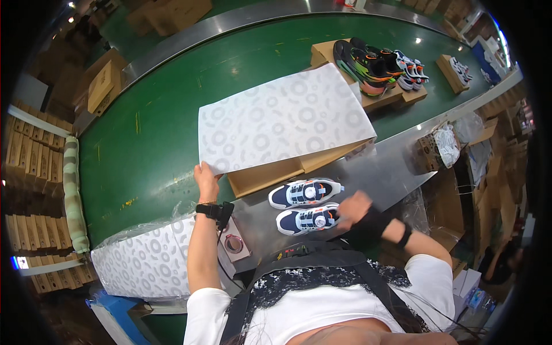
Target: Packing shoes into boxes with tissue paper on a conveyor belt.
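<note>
A large white sheet of tissue paper [276, 121] with grey rings and dashes covers much of an open brown shoebox [267, 178]. My left hand [207, 178] is closed on the sheet's near left corner. Two white and navy sneakers with orange accents, a farther sneaker [305, 193] and a nearer sneaker [305, 220], lie side by side in front of the box, toes to the left. Beside the heel of the nearer one is my right hand [353, 210], smeared by motion; whether it touches the shoe is unclear. The box's inside is partly hidden by the paper.
A green conveyor belt [155, 138] runs behind a metal ledge [388, 167]. Other shoes [374, 66] sit on boxes at the back right. At left lies a stack of patterned paper [149, 259] under clear plastic. A tape roll [234, 244] is near my left forearm.
</note>
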The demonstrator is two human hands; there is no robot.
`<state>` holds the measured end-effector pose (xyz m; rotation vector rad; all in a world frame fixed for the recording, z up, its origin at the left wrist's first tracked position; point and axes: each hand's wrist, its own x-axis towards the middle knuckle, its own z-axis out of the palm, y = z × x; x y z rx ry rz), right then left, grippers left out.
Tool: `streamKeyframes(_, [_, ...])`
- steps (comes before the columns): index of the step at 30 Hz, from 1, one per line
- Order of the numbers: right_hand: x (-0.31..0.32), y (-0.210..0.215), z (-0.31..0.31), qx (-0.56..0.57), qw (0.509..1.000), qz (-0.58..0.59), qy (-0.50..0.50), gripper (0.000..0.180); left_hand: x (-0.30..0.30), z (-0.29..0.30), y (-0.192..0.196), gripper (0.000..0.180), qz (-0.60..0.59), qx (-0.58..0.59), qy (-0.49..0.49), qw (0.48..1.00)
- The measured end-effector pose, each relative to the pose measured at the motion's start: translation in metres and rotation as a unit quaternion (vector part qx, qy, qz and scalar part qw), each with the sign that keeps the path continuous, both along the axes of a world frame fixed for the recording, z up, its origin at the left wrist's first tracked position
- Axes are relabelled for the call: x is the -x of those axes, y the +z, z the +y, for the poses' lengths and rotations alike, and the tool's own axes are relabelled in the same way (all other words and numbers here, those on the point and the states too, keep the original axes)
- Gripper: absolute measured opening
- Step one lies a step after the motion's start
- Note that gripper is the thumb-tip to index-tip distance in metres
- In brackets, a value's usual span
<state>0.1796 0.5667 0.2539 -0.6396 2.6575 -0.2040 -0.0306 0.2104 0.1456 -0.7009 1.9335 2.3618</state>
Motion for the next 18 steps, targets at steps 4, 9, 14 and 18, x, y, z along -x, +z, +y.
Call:
streamKeyframes(4, [-0.028, -0.065, -0.014, 0.062, 0.966, 0.241, 0.075, 0.033, -0.016, -0.009, 0.005, 0.021, 0.009, -0.001, 0.031, 0.999])
streamKeyframes(9, [0.023, 0.006, -0.067, 0.283, 0.955, 0.066, -0.062, 0.017, -0.020, -0.032, 0.003, 0.024, -0.111, -0.050, 0.089, 0.989])
streamKeyframes(14, [0.119, 0.053, -0.095, 0.449, 0.811, 0.022, -0.374, 0.032, -0.032, -0.034, 0.045, 0.022, -0.069, 0.019, 0.122, 0.990])
streamKeyframes(18, [0.181, -0.053, -0.107, 0.325, 0.837, 0.158, -0.411, 0.034, -0.037, -0.011, 0.080, 0.014, 0.156, 0.023, 0.018, 0.987])
